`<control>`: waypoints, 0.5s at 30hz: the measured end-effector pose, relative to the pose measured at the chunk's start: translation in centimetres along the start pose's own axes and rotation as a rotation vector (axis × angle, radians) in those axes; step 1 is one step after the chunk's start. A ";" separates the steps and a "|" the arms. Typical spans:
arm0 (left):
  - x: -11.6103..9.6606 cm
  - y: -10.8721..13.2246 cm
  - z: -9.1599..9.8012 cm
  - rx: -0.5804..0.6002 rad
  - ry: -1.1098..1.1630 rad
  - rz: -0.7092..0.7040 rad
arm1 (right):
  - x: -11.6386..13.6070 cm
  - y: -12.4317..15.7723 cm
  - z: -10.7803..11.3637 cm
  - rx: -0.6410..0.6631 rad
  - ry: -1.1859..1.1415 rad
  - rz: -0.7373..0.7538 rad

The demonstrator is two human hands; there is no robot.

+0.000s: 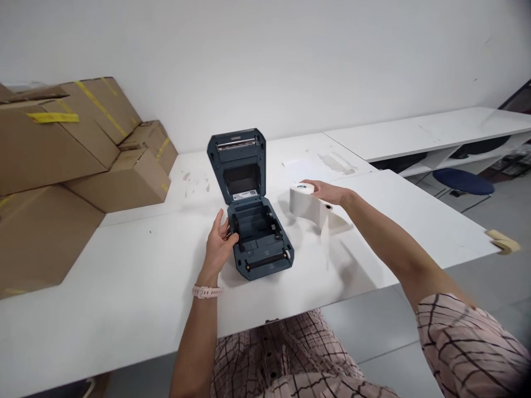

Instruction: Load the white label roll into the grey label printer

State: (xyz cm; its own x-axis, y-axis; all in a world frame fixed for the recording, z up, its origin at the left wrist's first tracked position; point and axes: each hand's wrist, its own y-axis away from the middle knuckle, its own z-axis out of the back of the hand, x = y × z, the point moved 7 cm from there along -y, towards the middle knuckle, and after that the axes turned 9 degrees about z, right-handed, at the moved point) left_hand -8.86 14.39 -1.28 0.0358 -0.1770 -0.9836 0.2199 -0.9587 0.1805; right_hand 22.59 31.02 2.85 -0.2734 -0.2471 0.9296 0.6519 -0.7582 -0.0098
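White wall and white tabletop frame a two-handed job at a dark blue-grey printer, which stands near the middle of the table with its lid raised and its interior exposed. At the printer's left side, a person's left hand touches the base — thumb at the rim, fingers spread along the outer side — though whether it grips firmly cannot be told. On that wrist is a pale pink band.

To the right of the printer, and apart from it, the right hand is closed around a white paper roll, fingers over its upper edge. A loose strip hangs from the roll, near a dark round end whose nature is unclear; whether the roll touches the tabletop cannot be told. The two hands are well apart, with the printer's open base between them.

Cardboard boxes with yellow tape are stacked at left, while a blue-seated stool stands beyond the table at right. A tan piece sits at the table's right corner — close to the edge. Checked fabric covers the person's upper right arm.
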 end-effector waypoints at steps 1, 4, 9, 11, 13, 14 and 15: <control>0.1 -0.1 0.0 0.005 0.002 -0.001 | 1.5 -0.1 -0.4 -0.012 -0.050 0.048; 0.4 -0.2 0.0 0.024 0.012 -0.011 | 7.2 -1.1 -2.9 0.062 -0.092 0.199; 0.6 -0.4 -0.3 0.072 0.040 -0.028 | 13.2 -4.3 -11.0 0.427 0.387 0.238; 0.7 -0.5 -0.3 0.086 0.035 -0.029 | 13.2 -5.5 -13.6 0.543 0.609 0.180; 1.0 -0.6 -0.2 0.084 0.024 -0.026 | 12.9 -6.3 -15.0 0.608 0.738 0.145; 1.1 -0.7 -0.1 0.077 0.021 -0.028 | 12.8 -6.6 -15.4 0.629 0.770 0.131; 1.1 -0.7 0.0 0.069 0.020 -0.033 | 12.7 -6.7 -15.6 0.646 0.784 0.117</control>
State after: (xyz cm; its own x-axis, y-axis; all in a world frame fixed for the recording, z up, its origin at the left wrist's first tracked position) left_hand -9.00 14.86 -2.52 0.0497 -0.1410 -0.9888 0.1536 -0.9771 0.1471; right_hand 3.68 23.53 8.97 -0.4180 -0.8000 0.4305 0.8976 -0.2909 0.3310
